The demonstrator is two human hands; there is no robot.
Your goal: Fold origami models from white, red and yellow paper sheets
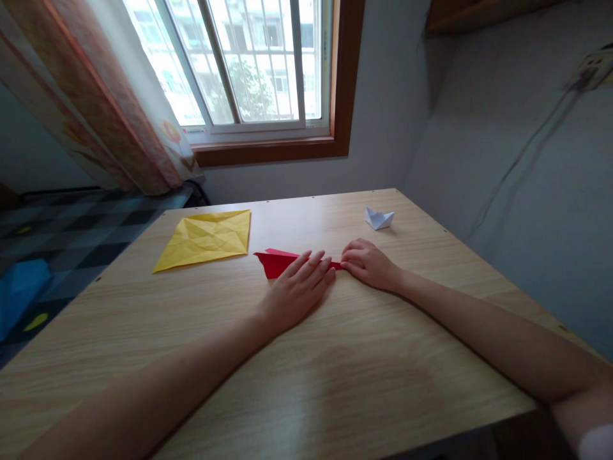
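A folded piece of red paper lies on the table, long and narrow, with a raised flap along its far side and a thin tip at the right. Over its middle my left hand rests flat, fingers stretched out and pressing on it. The part beneath those fingers is hidden. My right hand is closed at the paper's thin right tip, pinching it between thumb and fingers. Just beyond my right hand stands a small white paper boat.
A creased yellow paper sheet lies at the table's far left. The wooden table meets the wall at the right. Left of it, a blue object rests on checked cloth. A window and curtain are behind.
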